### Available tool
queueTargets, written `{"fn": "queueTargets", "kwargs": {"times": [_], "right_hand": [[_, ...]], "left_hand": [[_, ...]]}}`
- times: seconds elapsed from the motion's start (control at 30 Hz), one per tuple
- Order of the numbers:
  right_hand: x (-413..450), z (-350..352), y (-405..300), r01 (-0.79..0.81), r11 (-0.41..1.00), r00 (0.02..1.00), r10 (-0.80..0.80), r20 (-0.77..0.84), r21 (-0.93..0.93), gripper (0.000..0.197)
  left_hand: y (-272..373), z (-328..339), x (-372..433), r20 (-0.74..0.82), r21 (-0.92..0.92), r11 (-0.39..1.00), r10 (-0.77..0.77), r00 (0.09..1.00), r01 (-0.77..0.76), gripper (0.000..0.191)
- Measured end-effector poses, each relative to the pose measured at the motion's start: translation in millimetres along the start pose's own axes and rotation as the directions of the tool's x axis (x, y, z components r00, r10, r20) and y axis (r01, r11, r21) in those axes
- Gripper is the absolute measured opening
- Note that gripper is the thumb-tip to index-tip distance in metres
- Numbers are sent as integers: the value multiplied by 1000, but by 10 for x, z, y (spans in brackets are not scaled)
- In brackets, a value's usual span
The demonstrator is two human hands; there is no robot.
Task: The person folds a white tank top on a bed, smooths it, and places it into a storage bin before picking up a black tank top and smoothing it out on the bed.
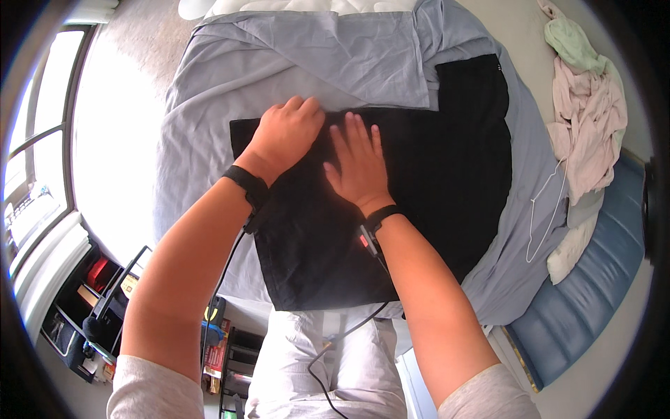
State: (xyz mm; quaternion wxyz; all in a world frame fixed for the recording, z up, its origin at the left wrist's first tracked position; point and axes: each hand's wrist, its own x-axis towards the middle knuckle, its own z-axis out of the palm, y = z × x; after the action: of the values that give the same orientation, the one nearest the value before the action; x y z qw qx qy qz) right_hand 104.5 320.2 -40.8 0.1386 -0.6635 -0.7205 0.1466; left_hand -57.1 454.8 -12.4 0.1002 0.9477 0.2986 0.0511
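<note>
A black garment (439, 173) with broad legs or sleeves lies spread over a grey-blue bed sheet (303, 52). My left hand (289, 131) is at the garment's far edge, its fingers curled down; whether cloth is pinched between them is hidden by the knuckles. To the right of it, my right hand (361, 160) rests flat on the black cloth with fingers spread, fingertips close to the same far edge. Each wrist wears a black strap with a small device and a cable.
A white wire hanger (533, 225) lies on the sheet at the right, beside pink and green clothes (586, 120) and a blue padded headboard (586, 272). A shelf unit (78, 309) stands at lower left near the window. A cable hangs before my legs.
</note>
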Motion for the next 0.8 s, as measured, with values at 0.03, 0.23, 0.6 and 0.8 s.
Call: {"fn": "queueTargets", "kwargs": {"times": [0.03,0.23,0.6,0.8], "right_hand": [[3,7,-3,5,1000,1000,-5,4,5,70],[4,-3,7,9,1000,1000,-9,12,-6,71],[6,-56,0,18,1000,1000,-18,-14,21,69],[-13,-41,2,20,1000,999,-20,-30,-5,69]], "left_hand": [[-5,19,-16,-28,23,1000,-3,1000,4,9],[39,61,51,27,96,995,-26,999,24,7],[-126,-212,109,86,-182,979,-81,993,96,12],[-208,-344,7,131,-222,971,-57,990,85,13]]}}
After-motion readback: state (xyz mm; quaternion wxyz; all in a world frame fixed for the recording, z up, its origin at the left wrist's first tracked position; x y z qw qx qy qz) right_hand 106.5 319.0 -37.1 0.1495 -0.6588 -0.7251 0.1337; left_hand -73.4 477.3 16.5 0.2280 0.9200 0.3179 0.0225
